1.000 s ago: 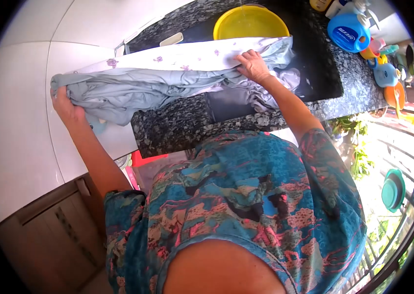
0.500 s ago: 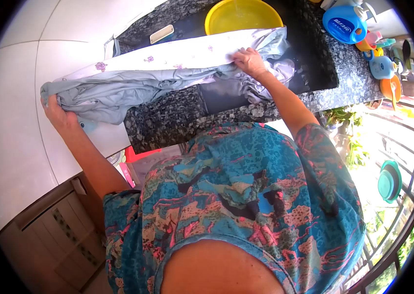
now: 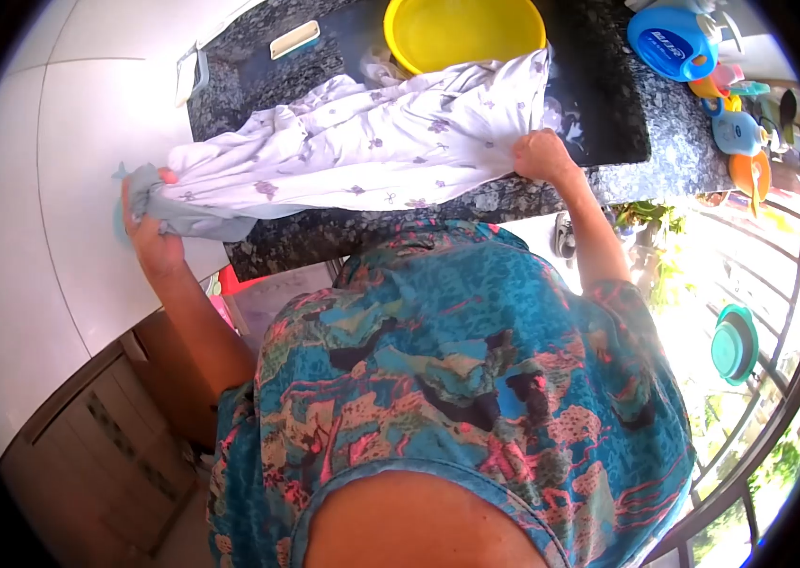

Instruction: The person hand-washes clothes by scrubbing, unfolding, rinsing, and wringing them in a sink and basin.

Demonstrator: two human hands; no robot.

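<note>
A wet cloth point(image 3: 362, 156), white with purple flowers and grey on its other side, is stretched across the dark stone counter and sink. My left hand point(image 3: 156, 237) is closed around its bunched grey end at the far left, beside the white tiles. At the other end my right hand point(image 3: 544, 156) grips the cloth in a fist over the sink's near edge. Whether the cloth is a garment or a bed cover cannot be told. Behind it stands a yellow basin point(image 3: 464, 36) in the sink, partly covered by the cloth's upper edge.
Suds float in the dark sink point(image 3: 608, 104). A pale oblong block or brush point(image 3: 295, 39) lies at the back left. Blue detergent bottles point(image 3: 673, 43) and an orange cup point(image 3: 750, 172) line the right ledge. Beyond the bars hangs a green basin point(image 3: 734, 344).
The cloth has turned so its flowered side now covers most of the grey. My right hand has moved right and down to the cloth's end; my left has shifted slightly right and down.
</note>
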